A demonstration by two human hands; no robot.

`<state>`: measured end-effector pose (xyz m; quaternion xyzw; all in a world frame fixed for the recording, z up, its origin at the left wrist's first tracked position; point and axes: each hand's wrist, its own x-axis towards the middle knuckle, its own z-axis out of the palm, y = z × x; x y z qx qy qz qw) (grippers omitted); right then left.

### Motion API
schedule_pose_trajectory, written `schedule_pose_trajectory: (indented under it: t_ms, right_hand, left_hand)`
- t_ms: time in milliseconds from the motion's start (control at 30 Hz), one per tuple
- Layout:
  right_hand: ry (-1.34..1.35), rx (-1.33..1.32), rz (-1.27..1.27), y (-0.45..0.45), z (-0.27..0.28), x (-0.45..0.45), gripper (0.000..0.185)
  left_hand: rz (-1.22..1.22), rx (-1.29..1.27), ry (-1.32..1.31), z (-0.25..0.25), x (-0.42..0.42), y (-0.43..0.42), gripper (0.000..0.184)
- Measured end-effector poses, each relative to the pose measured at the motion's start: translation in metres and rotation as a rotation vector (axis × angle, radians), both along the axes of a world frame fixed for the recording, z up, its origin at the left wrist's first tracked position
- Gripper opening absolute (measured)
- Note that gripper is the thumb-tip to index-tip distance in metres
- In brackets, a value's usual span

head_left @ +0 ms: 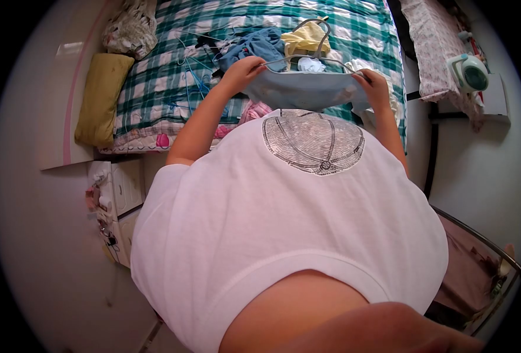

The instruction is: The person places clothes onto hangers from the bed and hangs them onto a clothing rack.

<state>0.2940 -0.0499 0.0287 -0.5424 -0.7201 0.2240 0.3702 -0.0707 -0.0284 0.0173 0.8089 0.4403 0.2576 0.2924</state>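
A light grey-blue garment (pixel 299 89) is stretched between my two hands in front of my chest, above the near part of the bed. A grey hanger (pixel 329 36) runs along its upper edge, its hook pointing away from me. My left hand (pixel 244 75) pinches the garment's left upper corner at the hanger's end. At the opposite corner, my right hand (pixel 374 88) grips it, fingers closed. The lower part of the garment is hidden by my white T-shirt, so its exact kind is unclear.
Dark blue clothing (pixel 254 47), a yellow garment (pixel 301 38) and several blue hangers (pixel 194 79) lie on the green checked quilt (pixel 213 15). An olive pillow (pixel 104 97) rests at the bed's left edge. Right of the bed, a small fan (pixel 471 73) stands near a patterned cover (pixel 428 47).
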Motion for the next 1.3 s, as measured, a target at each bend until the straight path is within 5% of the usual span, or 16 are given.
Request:
schedule_pose_trajectory:
  t_ms: [467, 567, 667, 900, 1000, 1100, 1233, 1300]
  right_hand:
    - [-0.182, 0.049, 0.101, 0.012, -0.038, 0.036, 0.019]
    - [-0.234, 0.361, -0.048, 0.012, -0.038, 0.022, 0.022]
    - [-0.118, 0.37, -0.243, 0.014, -0.043, -0.001, 0.023]
    - [0.845, -0.777, 0.194, 0.018, -0.048, -0.11, 0.021]
    - [1.07, -0.911, 0.241, 0.028, -0.059, -0.14, 0.023]
    - [0.954, -0.736, -0.127, 0.023, -0.048, -0.159, 0.028]
    - [0.964, -0.78, -0.194, 0.025, -0.057, -0.141, 0.028]
    - [0.772, -0.809, -0.247, 0.024, -0.056, -0.122, 0.018]
  left_hand:
    - [0.177, -0.051, -0.147, 0.005, -0.01, -0.003, 0.018]
    - [0.189, -0.109, -0.124, -0.003, -0.012, 0.004, 0.019]
    - [0.197, -0.164, -0.169, -0.006, -0.008, 0.01, 0.018]
    - [0.091, -0.071, -0.186, -0.03, 0.047, 0.029, 0.026]
    - [0.152, -0.108, -0.099, -0.019, 0.076, 0.015, 0.032]
    - [0.118, -0.241, -0.304, -0.029, 0.095, 0.012, 0.037]
    - [-0.051, -0.603, -0.552, -0.037, 0.089, 0.016, 0.043]
    - [-0.055, -0.543, -0.438, -0.039, 0.079, 0.015, 0.035]
